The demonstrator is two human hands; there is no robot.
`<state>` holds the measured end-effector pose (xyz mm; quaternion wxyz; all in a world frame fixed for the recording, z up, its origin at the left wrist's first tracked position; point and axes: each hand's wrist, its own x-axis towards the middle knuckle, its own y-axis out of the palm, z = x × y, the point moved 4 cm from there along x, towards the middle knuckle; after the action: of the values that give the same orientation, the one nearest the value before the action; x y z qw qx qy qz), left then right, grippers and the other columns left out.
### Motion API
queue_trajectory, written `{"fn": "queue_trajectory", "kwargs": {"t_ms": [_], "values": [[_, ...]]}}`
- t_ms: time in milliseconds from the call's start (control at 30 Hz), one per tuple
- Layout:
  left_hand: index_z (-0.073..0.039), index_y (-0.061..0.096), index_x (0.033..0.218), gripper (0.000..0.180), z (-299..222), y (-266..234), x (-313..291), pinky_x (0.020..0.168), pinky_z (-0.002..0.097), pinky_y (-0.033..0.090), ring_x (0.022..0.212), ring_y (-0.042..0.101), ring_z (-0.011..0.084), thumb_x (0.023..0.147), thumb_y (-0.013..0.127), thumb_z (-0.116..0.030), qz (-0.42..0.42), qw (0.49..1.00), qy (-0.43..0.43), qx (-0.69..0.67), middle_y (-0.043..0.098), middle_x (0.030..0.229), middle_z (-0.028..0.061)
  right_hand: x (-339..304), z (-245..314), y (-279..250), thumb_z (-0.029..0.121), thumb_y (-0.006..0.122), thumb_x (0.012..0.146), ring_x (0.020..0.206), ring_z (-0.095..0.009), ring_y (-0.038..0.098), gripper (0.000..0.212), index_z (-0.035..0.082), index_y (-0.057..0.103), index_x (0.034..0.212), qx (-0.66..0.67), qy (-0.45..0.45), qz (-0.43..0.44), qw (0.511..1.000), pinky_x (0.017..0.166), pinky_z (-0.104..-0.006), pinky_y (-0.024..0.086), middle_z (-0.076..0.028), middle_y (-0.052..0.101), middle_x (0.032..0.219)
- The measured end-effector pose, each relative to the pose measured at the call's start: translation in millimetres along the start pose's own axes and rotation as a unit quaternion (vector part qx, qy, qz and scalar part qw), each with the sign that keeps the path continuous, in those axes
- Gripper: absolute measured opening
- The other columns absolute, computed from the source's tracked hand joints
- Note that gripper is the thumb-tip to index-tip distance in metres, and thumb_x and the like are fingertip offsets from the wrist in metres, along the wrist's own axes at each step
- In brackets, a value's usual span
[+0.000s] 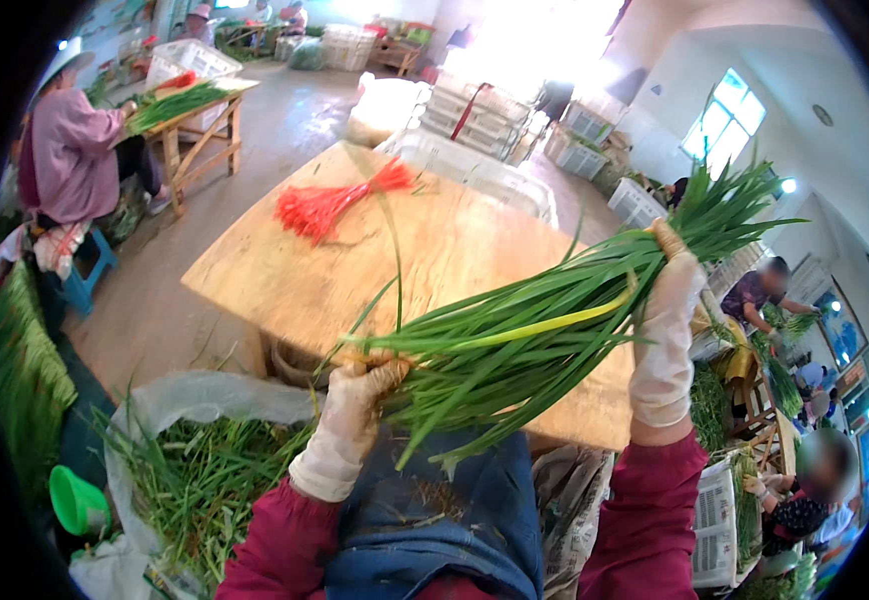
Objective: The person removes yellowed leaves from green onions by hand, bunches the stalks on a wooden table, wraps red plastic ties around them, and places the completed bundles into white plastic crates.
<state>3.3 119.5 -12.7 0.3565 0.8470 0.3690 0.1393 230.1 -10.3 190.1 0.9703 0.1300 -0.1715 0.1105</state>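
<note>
A long bundle of garlic chives [515, 350] lies slantwise above the front of the wooden table [255, 255], with one yellow leaf [580, 315] among the green ones. My right hand [670, 320], in a soiled white glove, is closed round the bundle toward its far right end. At the near left end my left hand [350, 425], gloved alike, has its fingers closed on some of the leaves. A few thin leaves stick up loose beside it. On the table's far part rests a bunch of red plastic ties [340, 202].
Left of my lap, a clear plastic bag [140, 430] holds loose green leaves, with a green cup [80, 500] beside it. White crates [475, 110] stand beyond the table. A person [75, 160] sits at another table on the left; other people [760, 290] work at the right.
</note>
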Motion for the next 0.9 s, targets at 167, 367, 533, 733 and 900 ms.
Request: {"fn": "queue_trajectory", "kwargs": {"t_ms": [167,367,533,733,900], "values": [[-0.001,0.056,0.083,0.021,-11,8,-9,0.087,0.0368,0.035,0.087,0.051,0.0247,0.078,0.057,-0.021,0.120,0.985,0.115,-0.041,0.057,0.081,0.0099,47,-29,-25,0.015,0.060,0.074,0.048,-0.019,0.053,0.018,-0.003,0.059,0.071,0.056,0.041,0.022,0.997,0.047,-0.0271,0.043,-0.009,0.058,0.064],[-0.001,0.060,0.075,0.015,-13,-6,-24,0.078,0.0388,0.043,0.084,0.055,0.0290,0.072,0.062,-0.015,0.233,0.966,0.029,-0.109,0.058,0.078,0.0143,54,-54,-23,0.016,0.056,0.076,0.044,-0.018,0.049,0.017,0.002,0.055,0.066,0.055,0.087,0.032,0.994,0.043,-0.0268,0.041,-0.006,0.054,0.057],[0.003,0.062,0.076,0.017,-21,-36,-37,0.066,0.0387,0.048,0.070,0.059,0.0291,0.069,0.065,-0.013,0.230,0.971,0.003,-0.070,0.060,0.072,0.0172,20,-72,-4,0.016,0.053,0.076,0.042,-0.016,0.046,0.016,0.005,0.053,0.065,0.044,0.099,0.087,0.990,0.043,-0.0259,0.037,-0.003,0.052,0.055],[0.002,0.058,0.066,0.022,-59,-76,-82,0.044,0.0360,0.048,0.054,0.058,0.0293,0.070,0.063,-0.019,0.150,0.988,-0.042,-0.013,0.059,0.068,0.0194,82,-102,-31,0.013,0.059,0.074,0.050,-0.021,0.056,0.012,0.002,0.055,0.072,0.103,0.121,0.100,0.982,0.047,-0.0302,0.047,-0.009,0.058,0.063],[0.003,0.062,0.069,0.020,-117,-145,-151,0.054,0.0351,0.050,0.057,0.060,0.0272,0.059,0.070,-0.012,-0.016,0.962,-0.082,0.262,0.060,0.066,0.0181,95,-109,-40,0.017,0.060,0.074,0.051,-0.023,0.056,0.017,0.001,0.055,0.073,0.107,0.096,0.078,0.986,0.047,-0.0314,0.048,-0.011,0.058,0.065]]}}
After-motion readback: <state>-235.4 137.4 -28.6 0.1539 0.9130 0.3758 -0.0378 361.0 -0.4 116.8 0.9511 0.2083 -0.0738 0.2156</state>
